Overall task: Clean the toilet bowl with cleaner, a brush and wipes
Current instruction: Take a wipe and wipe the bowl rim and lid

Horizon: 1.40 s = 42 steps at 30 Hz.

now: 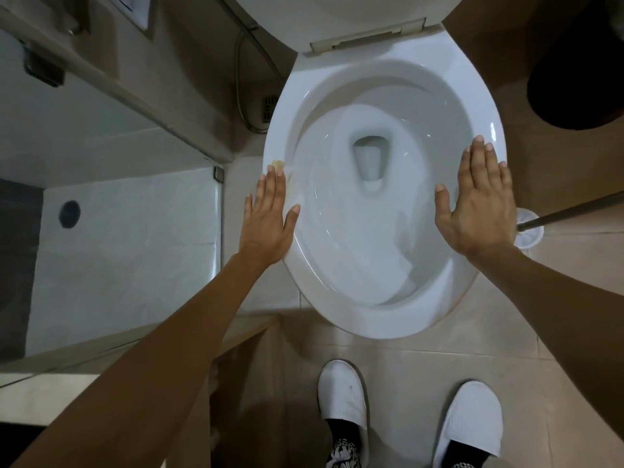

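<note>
Both hands lie flat over the bowl [381,319], one on each side of the rim, and neither holds anything. The left hand [266,221] rests on the left edge with its fingers [270,187] straight and close together, thumb spread out toward the basin. Just past those fingertips a small yellow-brown stain [278,163] sits on the rim, and a faint streak of the same colour runs down the inner wall beside the thumb. The right hand [479,207] lies on the right edge, fingers [481,163] straight and slightly fanned, thumb reaching inward over the basin. Between the two thumbs the water [369,163] stands in the outlet at the bottom of the basin. Beyond the fingertips the raised seat [368,35] stands up at the hinge. Beside the right hand's outer edge, on the floor [398,352], is a white brush holder [530,231] with a metal handle [574,211] slanting out of it to the right; whether the hand touches it cannot be told. Farther past the right fingers a dark round bin [580,92] stands on the floor. To the outer side of the left hand a glass shower screen [128,231] closes off a white tray with a round drain [69,213]. Behind the wrists two white slippers [342,396] point toward the bowl.
</note>
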{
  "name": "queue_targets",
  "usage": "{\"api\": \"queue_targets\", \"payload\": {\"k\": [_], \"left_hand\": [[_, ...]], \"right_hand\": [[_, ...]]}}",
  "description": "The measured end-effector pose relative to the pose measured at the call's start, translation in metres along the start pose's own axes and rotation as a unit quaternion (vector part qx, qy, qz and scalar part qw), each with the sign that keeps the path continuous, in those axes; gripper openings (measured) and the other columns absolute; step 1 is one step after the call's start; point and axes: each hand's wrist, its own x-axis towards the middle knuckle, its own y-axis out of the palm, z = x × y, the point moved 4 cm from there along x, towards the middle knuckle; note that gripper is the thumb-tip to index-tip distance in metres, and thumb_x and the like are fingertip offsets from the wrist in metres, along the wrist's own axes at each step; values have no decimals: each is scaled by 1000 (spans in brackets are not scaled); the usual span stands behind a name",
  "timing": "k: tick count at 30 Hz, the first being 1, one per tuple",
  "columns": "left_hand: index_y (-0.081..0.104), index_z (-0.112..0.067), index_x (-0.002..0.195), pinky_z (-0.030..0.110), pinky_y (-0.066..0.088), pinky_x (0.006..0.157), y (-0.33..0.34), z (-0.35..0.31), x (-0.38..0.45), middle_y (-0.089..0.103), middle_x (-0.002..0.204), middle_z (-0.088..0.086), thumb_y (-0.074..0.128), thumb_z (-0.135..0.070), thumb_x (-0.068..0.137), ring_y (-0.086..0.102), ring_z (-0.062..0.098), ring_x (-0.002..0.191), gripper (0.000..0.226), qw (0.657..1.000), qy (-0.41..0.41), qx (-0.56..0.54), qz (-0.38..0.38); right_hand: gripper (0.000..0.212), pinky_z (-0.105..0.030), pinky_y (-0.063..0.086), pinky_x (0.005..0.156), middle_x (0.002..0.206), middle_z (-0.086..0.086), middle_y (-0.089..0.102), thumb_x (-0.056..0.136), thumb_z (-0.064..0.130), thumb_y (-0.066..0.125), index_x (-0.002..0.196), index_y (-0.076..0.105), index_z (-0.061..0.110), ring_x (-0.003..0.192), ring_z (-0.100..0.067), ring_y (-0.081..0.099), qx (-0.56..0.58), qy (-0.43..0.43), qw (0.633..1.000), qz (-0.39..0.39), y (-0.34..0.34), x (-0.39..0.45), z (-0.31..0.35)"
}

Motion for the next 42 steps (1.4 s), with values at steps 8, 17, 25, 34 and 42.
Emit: {"api": "queue_targets", "payload": {"k": [8, 17, 25, 34, 42], "left_hand": [[-2, -18, 151, 41, 2, 116, 10, -8, -31, 0, 160, 0, 30, -42, 101, 1, 17, 147, 65, 993, -58, -93, -42], [18, -12, 150, 41, 8, 118, 1, -19, -36, 17, 158, 4, 26, -20, 104, 16, 19, 145, 47, 990, -115, -16, -83], [17, -11, 150, 46, 7, 116, -45, -18, -43, 13, 159, 7, 24, -23, 105, 16, 19, 145, 48, 993, -75, 80, -39], [27, -11, 148, 44, 10, 115, -149, -46, -59, 15, 158, 9, 27, -25, 104, 18, 22, 144, 47, 996, -59, 39, -55], [34, -10, 145, 45, 15, 113, -248, -82, -98, 20, 157, 9, 32, -25, 102, 22, 20, 143, 46, 996, -26, -7, -81]], "right_hand": [[73, -39, 3, 120, 161, -10, 3, 95, 48, 16, 152, 10, 4, 149, -22, 2, 1, 2, 1000, 10, 1, 0, 0], [74, -41, 2, 120, 160, -15, 2, 92, 44, 19, 151, 10, 0, 149, -26, 1, 3, -27, 999, 38, -3, -2, -1], [73, -40, -1, 119, 161, -10, 6, 93, 50, 10, 153, 6, 9, 149, -23, 3, -24, -85, 986, 142, -40, -9, 16], [64, -40, 7, 119, 161, -10, 3, 102, 44, 24, 154, 12, 9, 148, -24, 5, 11, -22, 975, 220, -134, -34, 44], [65, -41, 7, 119, 161, -9, 3, 102, 45, 24, 154, 10, 9, 149, -23, 2, 2, 6, 980, 197, -254, -50, 64]]}}
